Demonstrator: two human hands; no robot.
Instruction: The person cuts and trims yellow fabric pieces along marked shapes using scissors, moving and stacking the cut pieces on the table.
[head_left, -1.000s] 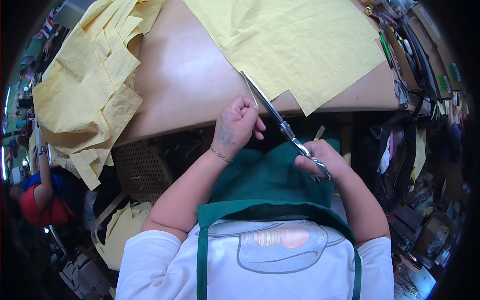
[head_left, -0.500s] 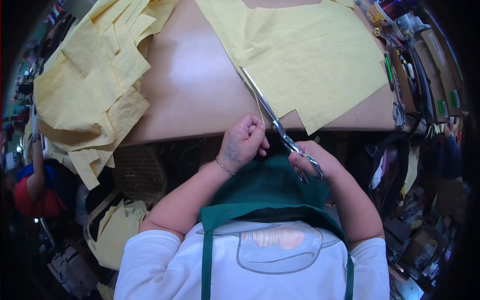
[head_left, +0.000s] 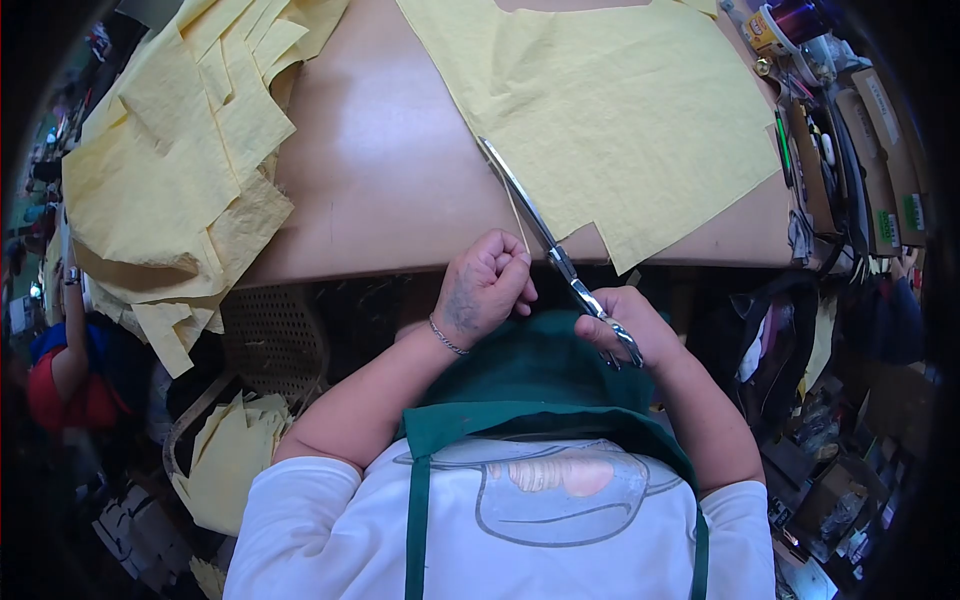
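Note:
My left hand (head_left: pixel 487 284) is closed, thumb against bent fingers, just off the table's front edge. It pinches the end of a thin yellow strip (head_left: pixel 516 212) that runs up toward the scissor tips. My right hand (head_left: pixel 632 325) grips the handles of large metal scissors (head_left: pixel 536 218), whose blades point away and to the left. The blades lie along the left edge of a wide yellow fabric sheet (head_left: pixel 630 120), looking nearly closed. A stepped corner of this sheet hangs slightly over the table edge, near my right hand.
Stacked yellow fabric pieces (head_left: pixel 165 170) drape over the left side of the table (head_left: pixel 360 130). More pieces (head_left: pixel 232 465) lie on a chair (head_left: pixel 272 335) below. Cardboard boxes (head_left: pixel 880 150) and tubs (head_left: pixel 765 32) crowd the right edge. At far left is another person's arm (head_left: pixel 72 330).
The scissor handles have come closer together and the blades have closed. My left hand stays almost in place with the strip. The whole view has shifted slightly.

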